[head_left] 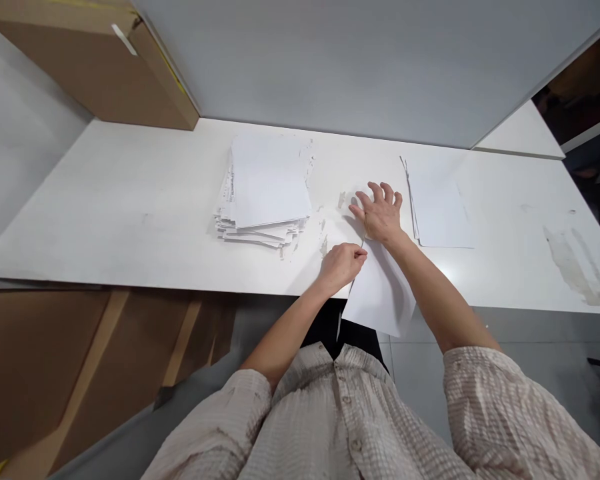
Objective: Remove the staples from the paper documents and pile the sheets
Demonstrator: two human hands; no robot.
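A white sheet of paper [377, 297] hangs partly over the table's front edge, between my forearms. My left hand [341, 267] pinches the sheet's left edge between thumb and fingers. Over the sheet's far end is my right hand [381, 215], fingers spread and palm downward; its heel seems to touch the paper, though the contact is hidden. Left of both hands lies a thick, uneven stack of papers [270, 180] with ragged sheets beneath a smooth white top one. A thinner pile of white sheets [440, 203] rests to the right of my right hand.
The white table [130, 220] backs onto a grey panel [330, 67] and carries greyish scuffs. A cardboard box [100, 73] stands at the back left corner. Below the front edge at left are more cardboard pieces [120, 353]. Dark clutter shows at far right.
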